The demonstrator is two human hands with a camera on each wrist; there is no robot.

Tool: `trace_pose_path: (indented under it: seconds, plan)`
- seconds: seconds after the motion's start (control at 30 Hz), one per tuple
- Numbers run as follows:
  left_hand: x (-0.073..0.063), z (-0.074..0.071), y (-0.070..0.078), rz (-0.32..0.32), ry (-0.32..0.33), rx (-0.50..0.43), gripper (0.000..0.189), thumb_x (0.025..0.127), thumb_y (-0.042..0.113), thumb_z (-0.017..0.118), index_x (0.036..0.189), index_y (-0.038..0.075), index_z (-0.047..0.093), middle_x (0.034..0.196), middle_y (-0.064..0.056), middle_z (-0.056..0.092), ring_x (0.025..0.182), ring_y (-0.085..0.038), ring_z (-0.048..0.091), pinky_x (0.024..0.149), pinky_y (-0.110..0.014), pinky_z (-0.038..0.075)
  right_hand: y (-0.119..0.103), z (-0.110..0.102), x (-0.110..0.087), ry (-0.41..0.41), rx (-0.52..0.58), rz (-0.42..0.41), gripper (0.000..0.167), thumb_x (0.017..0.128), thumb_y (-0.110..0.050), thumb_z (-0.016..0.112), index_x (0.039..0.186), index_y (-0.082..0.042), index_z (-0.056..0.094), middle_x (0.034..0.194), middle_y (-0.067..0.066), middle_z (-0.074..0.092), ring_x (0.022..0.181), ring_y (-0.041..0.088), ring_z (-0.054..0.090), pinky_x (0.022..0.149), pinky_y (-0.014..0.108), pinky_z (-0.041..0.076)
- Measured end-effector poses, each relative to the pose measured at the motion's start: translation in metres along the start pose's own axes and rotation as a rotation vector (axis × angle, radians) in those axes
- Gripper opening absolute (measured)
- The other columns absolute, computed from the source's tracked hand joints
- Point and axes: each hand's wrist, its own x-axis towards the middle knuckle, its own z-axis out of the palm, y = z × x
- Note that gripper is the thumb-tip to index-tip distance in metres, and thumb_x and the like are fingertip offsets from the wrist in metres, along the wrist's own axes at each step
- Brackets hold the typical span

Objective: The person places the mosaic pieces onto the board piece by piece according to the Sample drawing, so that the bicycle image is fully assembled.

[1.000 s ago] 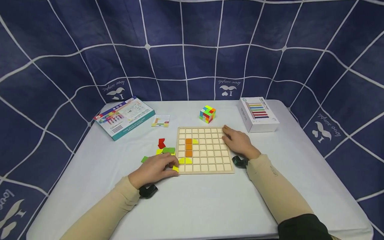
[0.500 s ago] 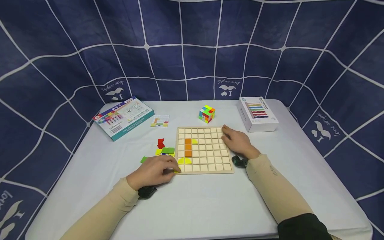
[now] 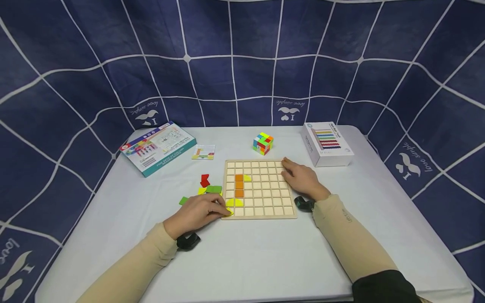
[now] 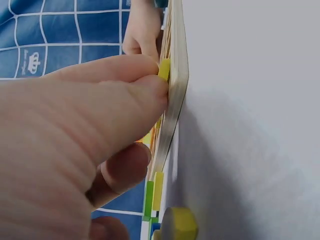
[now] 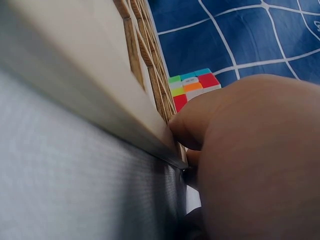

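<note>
Between thumb and forefinger, my left hand [image 3: 197, 213] pinches a small yellow tile [image 4: 164, 69] at the near left corner of a wooden grid board [image 3: 269, 190]. Fingertips hide part of the tile. On the board lie a column of orange tiles [image 3: 239, 185], a yellow piece [image 3: 247, 178] beside its top, and a rounded yellow pair [image 3: 234, 203] below. My right hand [image 3: 303, 181] holds the board's far right edge, fingertips against the rim in the right wrist view. Loose red tiles [image 3: 204, 180] and green tiles [image 3: 214, 189] lie left of the board.
A colourful puzzle cube [image 3: 263, 143] sits behind the board. Further left are a small pattern card [image 3: 203, 152] and a flat teal-edged box [image 3: 159, 147]. At the back right stands a white box [image 3: 326, 145]. A blue checked cloth hangs around the white table [image 3: 250, 261].
My left hand has shifted slightly right, bringing the yellow tile from beside the board's left edge onto its near left corner. The right hand stays at the far right edge.
</note>
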Motion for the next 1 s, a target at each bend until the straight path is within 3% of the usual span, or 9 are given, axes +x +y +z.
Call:
trace_pose_path:
  seconds: [0.2, 0.43, 0.57, 0.7, 0.77, 0.87, 1.0]
  plan:
    - [0.003, 0.004, -0.004, 0.048, 0.036, 0.046, 0.023, 0.085, 0.020, 0.085, 0.105, 0.031, 0.082, 0.108, 0.016, 0.071, 0.105, -0.006, 0.065, 0.082, -0.028, 0.057, 0.002, 0.000, -0.001, 0.001, 0.004, 0.000, 0.058, 0.106, -0.038, 0.049, 0.157, -0.010, 0.043, 0.164, 0.009, 0.038, 0.145, 0.039, 0.044, 0.111, 0.058, 0.041]
    - [0.005, 0.007, -0.004, 0.033, 0.063, 0.057, 0.025, 0.086, 0.017, 0.084, 0.106, 0.032, 0.082, 0.105, 0.014, 0.069, 0.096, -0.005, 0.064, 0.073, -0.023, 0.054, 0.003, 0.002, -0.001, 0.005, 0.002, -0.003, 0.058, 0.106, -0.039, 0.049, 0.156, -0.010, 0.044, 0.163, 0.009, 0.038, 0.144, 0.039, 0.045, 0.111, 0.058, 0.041]
    - [0.003, -0.001, -0.003, -0.045, 0.147, 0.047, 0.021, 0.087, 0.016, 0.083, 0.105, 0.028, 0.082, 0.104, 0.012, 0.070, 0.090, -0.006, 0.065, 0.071, -0.024, 0.054, 0.002, 0.002, -0.001, 0.001, 0.009, -0.001, 0.058, 0.106, -0.038, 0.049, 0.156, -0.010, 0.043, 0.163, 0.009, 0.038, 0.144, 0.039, 0.045, 0.111, 0.058, 0.041]
    - [-0.005, -0.022, -0.008, -0.222, 0.289, 0.026, 0.019, 0.090, 0.013, 0.079, 0.106, 0.023, 0.081, 0.103, 0.008, 0.069, 0.078, -0.008, 0.059, 0.063, -0.025, 0.049, 0.001, 0.001, -0.001, 0.004, 0.015, 0.000, 0.058, 0.106, -0.038, 0.049, 0.156, -0.010, 0.043, 0.164, 0.009, 0.038, 0.145, 0.039, 0.044, 0.111, 0.058, 0.041]
    - [-0.011, -0.031, -0.013, -0.308, 0.322, 0.014, 0.019, 0.091, 0.012, 0.077, 0.107, 0.022, 0.080, 0.102, 0.008, 0.068, 0.075, -0.009, 0.054, 0.060, -0.025, 0.046, 0.001, 0.001, 0.000, 0.007, 0.013, 0.002, 0.058, 0.106, -0.038, 0.049, 0.156, -0.010, 0.043, 0.164, 0.009, 0.038, 0.145, 0.039, 0.044, 0.111, 0.058, 0.040]
    - [-0.023, -0.036, -0.017, -0.380, 0.282, -0.007, 0.018, 0.089, 0.013, 0.077, 0.105, 0.020, 0.078, 0.096, 0.009, 0.067, 0.073, -0.011, 0.053, 0.058, -0.026, 0.044, 0.001, 0.000, 0.000, 0.004, 0.015, 0.006, 0.059, 0.106, -0.039, 0.049, 0.157, -0.010, 0.042, 0.164, 0.009, 0.037, 0.146, 0.038, 0.042, 0.113, 0.058, 0.039]
    - [-0.031, -0.031, -0.016, -0.421, 0.063, 0.001, 0.019, 0.082, 0.029, 0.086, 0.095, 0.022, 0.074, 0.084, 0.011, 0.063, 0.072, -0.009, 0.054, 0.063, -0.026, 0.047, 0.000, -0.001, 0.000, 0.002, 0.011, 0.013, 0.059, 0.106, -0.039, 0.049, 0.157, -0.010, 0.042, 0.164, 0.008, 0.037, 0.147, 0.038, 0.042, 0.114, 0.058, 0.038]
